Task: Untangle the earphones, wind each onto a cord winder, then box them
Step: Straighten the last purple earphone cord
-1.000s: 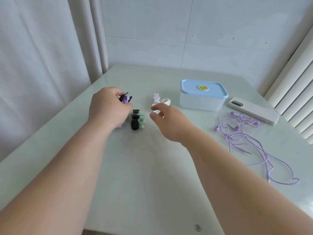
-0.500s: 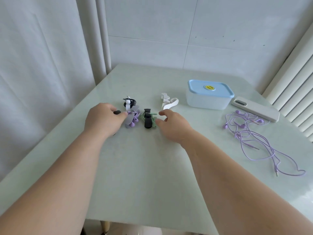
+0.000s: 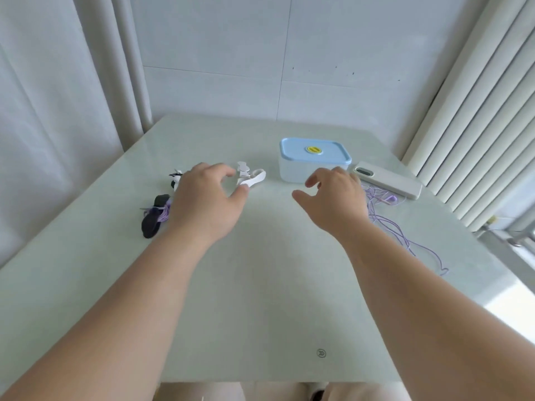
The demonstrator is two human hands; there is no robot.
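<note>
My left hand [image 3: 210,198] hovers over the table with loosely spread fingers, holding nothing, its fingertips close to a white cord winder [image 3: 251,177]. Left of it lie a purple earphone wound on a dark winder [image 3: 154,215] and a black-and-white wound one [image 3: 175,178], partly hidden by the hand. My right hand [image 3: 333,198] floats open in front of the closed box with a blue lid [image 3: 314,159]. A loose purple earphone [image 3: 388,224] sprawls on the table to the right, partly under my right wrist.
A white oblong case [image 3: 388,179] lies right of the box. The table [image 3: 260,285] meets curtains on the left, a tiled wall behind and ribbed white panels on the right.
My left hand let go of the purple wound earphone and moved right toward the white winder. My right hand left the green-and-black winder and shifted right toward the box.
</note>
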